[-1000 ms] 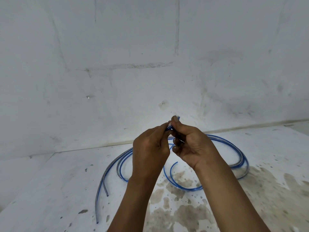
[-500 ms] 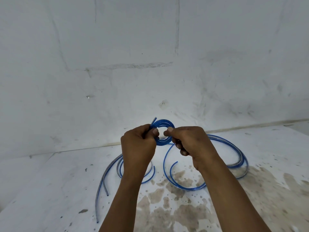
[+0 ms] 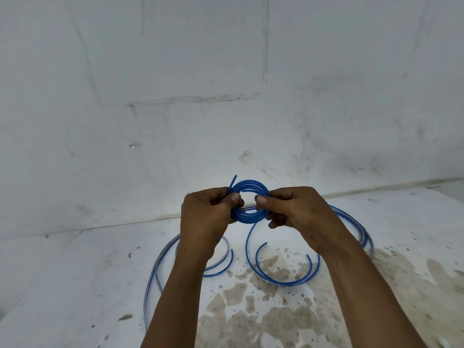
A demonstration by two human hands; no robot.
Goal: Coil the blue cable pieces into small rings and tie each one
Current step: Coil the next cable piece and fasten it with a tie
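Your left hand [image 3: 208,217] and right hand [image 3: 298,212] bare, both forearms uncovered to the near edge, short trimmed thumbnails

Soft, even light (faint shadows), sharp, edges slightly bowed.

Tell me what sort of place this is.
Probably a bare work corner: a plain whitewashed wall, a stained white floor, loose cables lying on it.
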